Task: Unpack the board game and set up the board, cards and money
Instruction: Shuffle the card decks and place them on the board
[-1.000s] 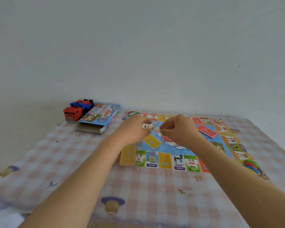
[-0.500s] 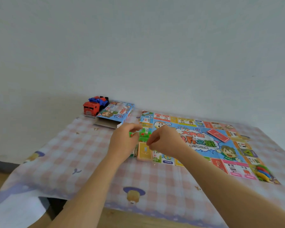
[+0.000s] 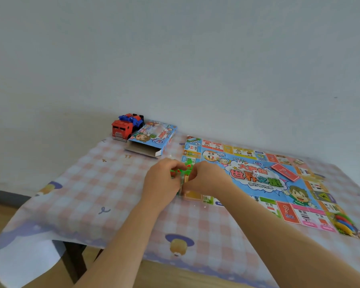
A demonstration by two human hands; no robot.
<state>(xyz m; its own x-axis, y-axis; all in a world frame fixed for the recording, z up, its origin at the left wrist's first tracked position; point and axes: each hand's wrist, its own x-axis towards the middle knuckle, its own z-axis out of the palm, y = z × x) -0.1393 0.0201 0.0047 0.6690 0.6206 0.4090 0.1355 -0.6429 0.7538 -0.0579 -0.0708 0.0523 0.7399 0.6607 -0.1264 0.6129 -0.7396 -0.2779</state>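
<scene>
While the left hand (image 3: 162, 179) and right hand (image 3: 208, 177) are meeting at the near-left edge of the board (image 3: 299, 196), both are pinching one clear bag (image 3: 180, 170) of green and red pieces, count unreadable. The right hand is half hiding one yellow card stack (image 3: 192, 196). Lying on the board: one red card stack (image 3: 285, 172), one die (image 3: 255, 173), blurred tokens (image 3: 344, 223). One open box (image 3: 154, 140) and one truck (image 3: 126, 126) are sitting far-left on the bench (image 3: 92, 194).
</scene>
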